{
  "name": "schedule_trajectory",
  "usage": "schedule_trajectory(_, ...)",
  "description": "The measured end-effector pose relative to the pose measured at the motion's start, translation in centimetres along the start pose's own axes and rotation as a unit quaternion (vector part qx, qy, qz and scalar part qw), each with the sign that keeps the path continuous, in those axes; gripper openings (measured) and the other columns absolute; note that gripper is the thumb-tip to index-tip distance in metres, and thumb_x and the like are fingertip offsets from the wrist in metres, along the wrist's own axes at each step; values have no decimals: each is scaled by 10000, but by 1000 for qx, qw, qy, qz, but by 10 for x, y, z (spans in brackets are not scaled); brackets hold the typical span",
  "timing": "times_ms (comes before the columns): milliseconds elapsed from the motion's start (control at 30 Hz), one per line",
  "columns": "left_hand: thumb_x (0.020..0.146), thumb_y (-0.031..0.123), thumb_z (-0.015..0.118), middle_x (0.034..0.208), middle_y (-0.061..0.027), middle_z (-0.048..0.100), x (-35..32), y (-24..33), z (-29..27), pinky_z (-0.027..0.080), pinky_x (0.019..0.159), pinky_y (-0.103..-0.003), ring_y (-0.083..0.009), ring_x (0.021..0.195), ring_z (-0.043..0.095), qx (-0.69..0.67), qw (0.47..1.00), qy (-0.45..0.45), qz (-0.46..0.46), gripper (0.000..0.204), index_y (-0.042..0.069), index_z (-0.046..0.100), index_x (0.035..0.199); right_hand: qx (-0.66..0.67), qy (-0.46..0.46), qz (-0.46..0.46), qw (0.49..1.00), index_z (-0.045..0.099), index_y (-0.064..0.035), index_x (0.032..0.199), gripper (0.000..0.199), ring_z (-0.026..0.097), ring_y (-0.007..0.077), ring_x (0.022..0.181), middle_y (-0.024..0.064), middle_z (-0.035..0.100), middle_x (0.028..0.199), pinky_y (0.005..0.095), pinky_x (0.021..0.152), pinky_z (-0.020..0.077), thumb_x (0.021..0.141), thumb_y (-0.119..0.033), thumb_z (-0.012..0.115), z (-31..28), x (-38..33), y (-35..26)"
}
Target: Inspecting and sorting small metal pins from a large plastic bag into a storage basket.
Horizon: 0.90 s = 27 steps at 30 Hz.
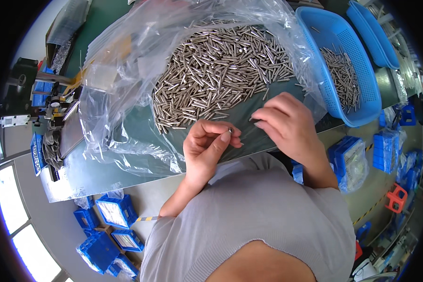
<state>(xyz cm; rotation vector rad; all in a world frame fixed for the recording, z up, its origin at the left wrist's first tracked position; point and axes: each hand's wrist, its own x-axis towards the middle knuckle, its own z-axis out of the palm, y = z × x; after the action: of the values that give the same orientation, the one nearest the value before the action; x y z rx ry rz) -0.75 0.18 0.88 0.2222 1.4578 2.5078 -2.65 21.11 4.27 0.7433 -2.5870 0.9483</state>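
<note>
Pins: a heap of small, slender, silvery metal pins (218, 70) lay on a clear plastic sheet (122, 80) spread over the dark green table (127, 162), just ahead of both our hands.
Left hand: our left hand (207, 148) pinched one short silvery metal pin (230, 130) between thumb and forefinger, its end showing above the fingertips; the other fingers were curled in.
Right hand: our right hand (286, 123) hovered at the near edge of the heap, fingers bent and closed on what looked like another pin at the tips, though we could not tell for sure.
Handling: we judged each pin light, stiff and smooth, apt to roll or slip; a fingertip pinch at mid-length seemed the safest hold.
Basket: a light blue perforated plastic basket (362, 105) stood to the right, holding more of the same pins; a second blue basket (376, 37) sat beyond it.
Surroundings: blue plastic boxes (108, 230) were on the floor below the table.
</note>
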Motion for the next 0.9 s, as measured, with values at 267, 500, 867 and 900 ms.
schedule_trajectory(267, 921, -39, 524, 975, -163, 636, 0, 1, 1, 551, 761, -301, -166, 800, 640, 1, 1000, 0, 1, 58, -24, 514, 977, -91, -86, -50, 991, 591, -84, 793, 118, 560, 229, 758, 34, 551, 787, 357, 648, 458, 716, -74, 680, 17, 9, 6)
schedule_trajectory(500, 925, -37, 518, 976, -166, 637, 0, 2, 1, 562, 768, -318, -175, 809, 647, -7, 1000, 3, -12, 63, -30, 510, 988, 314, 13, 108, 943, 595, -1, 902, 52, 588, 102, 681, 54, 613, 796, 220, 600, 463, 857, 11, 617, 12, 3, -3)
schedule_trajectory(867, 922, -42, 519, 988, -169, 641, -2, 0, -1, 566, 769, -323, -183, 823, 654, -9, 1000, 0, -7, 83, -32, 510, 1005, 389, 17, 129, 912, 588, 0, 897, 55, 609, 84, 728, 57, 633, 823, 217, 623, 488, 860, 6, 629, 24, 3, -13)
schedule_trajectory(900, 923, -43, 518, 987, -164, 639, -2, 0, -1, 565, 770, -323, -183, 824, 653, -9, 1000, 1, -8, 85, -33, 510, 1006, 404, 18, 135, 905, 591, -5, 887, 61, 609, 88, 728, 58, 630, 819, 220, 617, 486, 850, 10, 636, 25, 3, -14)
